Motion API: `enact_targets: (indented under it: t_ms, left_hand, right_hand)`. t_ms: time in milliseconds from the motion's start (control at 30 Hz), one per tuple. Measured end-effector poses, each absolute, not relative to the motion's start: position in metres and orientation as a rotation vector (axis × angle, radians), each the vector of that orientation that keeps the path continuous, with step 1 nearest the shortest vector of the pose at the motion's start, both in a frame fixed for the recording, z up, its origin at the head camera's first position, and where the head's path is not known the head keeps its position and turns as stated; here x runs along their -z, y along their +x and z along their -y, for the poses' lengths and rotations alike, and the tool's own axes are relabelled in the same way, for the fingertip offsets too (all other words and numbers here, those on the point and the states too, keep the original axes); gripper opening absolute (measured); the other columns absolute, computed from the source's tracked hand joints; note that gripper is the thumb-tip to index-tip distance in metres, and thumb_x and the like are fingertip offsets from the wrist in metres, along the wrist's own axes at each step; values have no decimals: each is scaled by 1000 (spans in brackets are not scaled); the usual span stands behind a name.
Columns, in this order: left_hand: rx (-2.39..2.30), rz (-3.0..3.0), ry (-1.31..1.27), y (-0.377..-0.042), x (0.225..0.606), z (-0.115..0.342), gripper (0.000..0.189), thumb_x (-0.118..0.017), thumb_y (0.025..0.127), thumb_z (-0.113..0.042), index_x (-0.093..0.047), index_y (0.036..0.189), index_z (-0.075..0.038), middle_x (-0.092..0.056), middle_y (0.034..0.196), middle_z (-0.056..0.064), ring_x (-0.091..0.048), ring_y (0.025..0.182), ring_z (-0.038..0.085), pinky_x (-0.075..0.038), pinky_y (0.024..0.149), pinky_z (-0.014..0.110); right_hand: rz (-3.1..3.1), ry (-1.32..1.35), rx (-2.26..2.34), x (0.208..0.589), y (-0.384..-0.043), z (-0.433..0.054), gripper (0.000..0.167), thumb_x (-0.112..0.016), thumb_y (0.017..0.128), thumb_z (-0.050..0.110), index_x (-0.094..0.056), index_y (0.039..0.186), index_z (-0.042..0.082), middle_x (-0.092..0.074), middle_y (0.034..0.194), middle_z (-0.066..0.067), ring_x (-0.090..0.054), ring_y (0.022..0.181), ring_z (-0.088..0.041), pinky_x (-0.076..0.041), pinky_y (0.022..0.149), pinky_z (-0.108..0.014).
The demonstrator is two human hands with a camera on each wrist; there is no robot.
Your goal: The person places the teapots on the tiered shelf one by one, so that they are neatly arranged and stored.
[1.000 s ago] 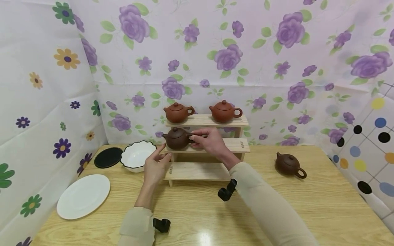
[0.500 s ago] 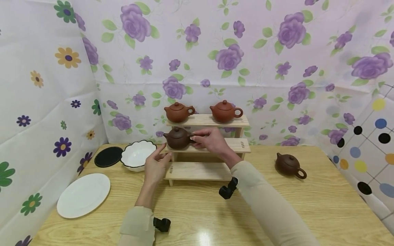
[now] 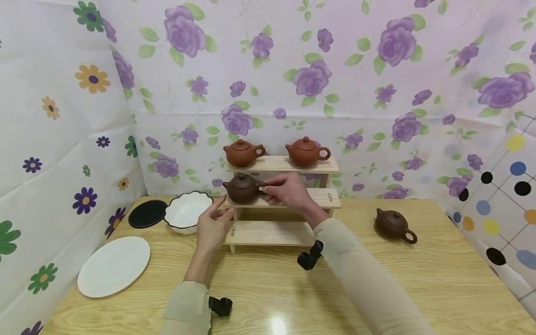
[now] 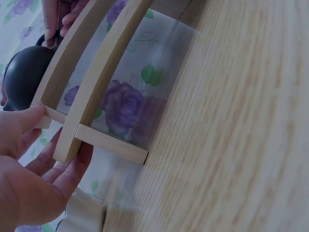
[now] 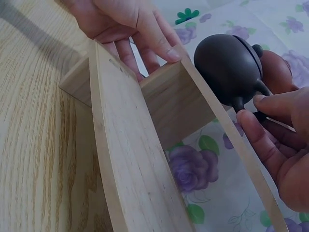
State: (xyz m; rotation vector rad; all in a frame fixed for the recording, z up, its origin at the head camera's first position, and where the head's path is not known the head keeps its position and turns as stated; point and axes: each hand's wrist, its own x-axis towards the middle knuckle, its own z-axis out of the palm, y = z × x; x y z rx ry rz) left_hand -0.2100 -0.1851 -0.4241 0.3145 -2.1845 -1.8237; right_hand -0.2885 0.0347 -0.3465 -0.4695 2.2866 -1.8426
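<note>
A dark brown teapot (image 3: 243, 190) sits at the left end of the middle tier of a three-tier wooden shelf (image 3: 268, 232), its spout to the left. With thumb and fingers, my right hand (image 3: 291, 191) pinches the handle; the right wrist view shows the fingertips on the handle (image 5: 262, 89). My left hand (image 3: 211, 229) holds the shelf's left end. In the left wrist view its thumb (image 4: 31, 116) lies at the middle board's edge, and the other fingers wrap behind the lower board's end. Two reddish-brown teapots, left (image 3: 241, 154) and right (image 3: 304, 152), stand on the top tier.
Another dark brown teapot (image 3: 393, 224) is on the table (image 3: 356, 288) to the right. Left of the shelf are a white scalloped bowl (image 3: 187, 211), a black round mat (image 3: 146, 214) and a white plate (image 3: 113, 267). Floral cloth (image 3: 272, 93) hangs close behind.
The fingers of my right hand have shifted slightly on the teapot's handle. Teapot, shelf and left hand hold their places; the head view has tilted a little.
</note>
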Motion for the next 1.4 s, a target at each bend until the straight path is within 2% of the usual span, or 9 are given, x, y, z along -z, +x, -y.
enact_targets:
  t_ms: [133,400,600,867,1033,1167,1267,1400]
  left_hand:
    - [1824,2189,326,-210,425,184,51,-73,101,-19,-62,151,-22,-72,122,17,-66,116,24,-50,77,15]
    - [1838,2190,323,-209,426,181,51,-73,102,-19,-61,151,-22,-72,123,17,-66,119,27,-50,78,14]
    - [1835,2201,319,-209,427,178,50,-73,102,-21,-61,151,-22,-72,125,18,-66,119,28,-50,78,15]
    - [1826,2199,301,-210,427,179,50,-73,102,-22,-61,151,-23,-71,125,18,-66,118,26,-50,76,16]
    - [1811,2193,294,-209,425,180,50,-73,102,-22,-62,151,-22,-72,121,18,-67,104,13,-50,74,16]
    - [1817,2158,311,-207,423,182,49,-73,102,-21,-63,150,-21,-72,116,16,-66,92,2,-51,73,16]
    - [1817,2148,308,-205,422,182,48,-73,102,-20,-63,149,-21,-73,115,16,-67,89,-1,-51,74,16]
    - [1810,2107,293,-205,421,181,45,-74,101,-17,-66,146,-17,-76,108,14,-68,84,-2,-51,73,15]
  right_hand:
    - [-2269,-429,1853,347,-289,-34,24,-75,97,3,-77,120,-5,-78,100,-25,-73,66,-13,-63,64,-30]
    - [-2260,-414,1863,349,-289,-35,24,-75,97,2,-77,120,-6,-78,94,-22,-73,63,-13,-62,60,-28]
    - [-2290,-469,1834,345,-287,-48,29,-75,98,6,-76,126,-1,-78,102,-22,-74,71,-16,-64,66,-33]
    - [-2452,-509,1844,337,-284,-100,31,-77,98,14,-77,126,2,-76,113,-27,-78,76,-22,-65,69,-39]
    - [-2502,-482,1905,343,-278,-154,37,-77,99,21,-74,130,0,-76,117,-25,-78,77,-19,-65,71,-38]
    - [-2575,-385,1911,354,-268,-197,46,-76,100,31,-71,135,2,-78,114,-13,-77,81,-15,-64,74,-36]
    - [-2634,-291,1919,364,-257,-230,50,-77,99,36,-70,136,2,-79,105,5,-77,79,-12,-64,72,-34]
    - [-2590,-168,2048,373,-243,-272,45,-79,97,31,-73,130,2,-79,94,12,-76,74,-10,-63,67,-32]
